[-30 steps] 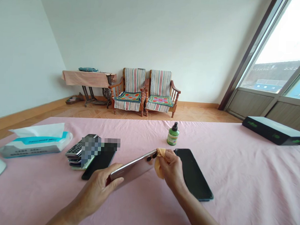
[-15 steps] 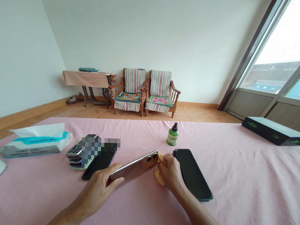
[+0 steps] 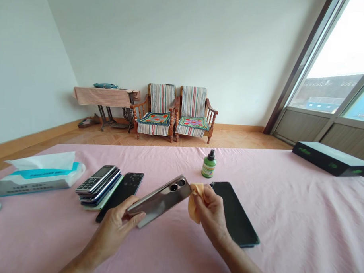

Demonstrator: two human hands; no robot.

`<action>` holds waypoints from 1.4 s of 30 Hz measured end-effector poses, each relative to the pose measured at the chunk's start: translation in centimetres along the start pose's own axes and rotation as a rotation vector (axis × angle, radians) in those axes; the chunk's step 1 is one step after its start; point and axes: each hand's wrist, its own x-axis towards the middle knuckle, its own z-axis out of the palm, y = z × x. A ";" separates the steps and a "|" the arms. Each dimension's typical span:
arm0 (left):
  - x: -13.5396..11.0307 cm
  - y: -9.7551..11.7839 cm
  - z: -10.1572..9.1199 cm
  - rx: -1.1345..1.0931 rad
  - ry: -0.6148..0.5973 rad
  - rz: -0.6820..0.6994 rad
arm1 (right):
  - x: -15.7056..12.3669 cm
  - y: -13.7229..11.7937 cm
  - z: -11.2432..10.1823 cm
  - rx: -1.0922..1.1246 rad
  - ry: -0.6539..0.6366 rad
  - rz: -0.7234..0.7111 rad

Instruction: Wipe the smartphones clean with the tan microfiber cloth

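A shiny smartphone [image 3: 161, 203] is tilted above the cloth, its back with two round camera lenses facing me. My left hand [image 3: 117, 220] grips its lower left end between thumb and fingers. In my right hand [image 3: 212, 213] is a bunched yellow cloth [image 3: 195, 204], pinched against the phone's right end near the lenses. Just right of that hand lies a dark phone [image 3: 239, 214], with another edge showing beneath it. Left of the held phone, a black phone [image 3: 123, 194] rests beside a stack of phones [image 3: 98, 185] topped by a keypad phone.
A pink cloth [image 3: 301, 220] covers the surface. A green spray bottle [image 3: 209, 165] stands behind my right hand. At the left is a tissue pack [image 3: 40, 177]; at the far right, a black box [image 3: 330, 159]. Two wooden armchairs [image 3: 162, 108] stand by the wall.
The held phone has tipped so that more of its back shows, and it sits slightly further left. My right hand has turned, with the yellow cloth still at the phone's end.
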 end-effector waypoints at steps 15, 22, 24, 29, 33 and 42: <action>-0.3 0.7 0.4 -0.020 0.003 -0.073 | -1.0 -0.2 0.6 -0.015 0.069 -0.084; -0.3 0.7 0.7 -0.303 -0.058 -0.197 | 0.2 2.7 0.3 -0.189 0.117 0.068; -0.4 0.7 0.8 -0.291 -0.056 -0.192 | 0.4 3.2 0.4 -0.251 0.113 0.113; -0.9 1.2 1.0 -0.180 -0.022 -0.119 | 0.5 3.6 0.9 -0.264 0.078 0.129; -1.0 2.3 1.0 -0.110 0.015 -0.079 | 0.5 2.6 0.9 -0.189 0.078 0.056; -1.5 2.8 2.1 -0.273 -0.114 -0.129 | 0.8 1.8 0.4 -0.194 0.156 -0.021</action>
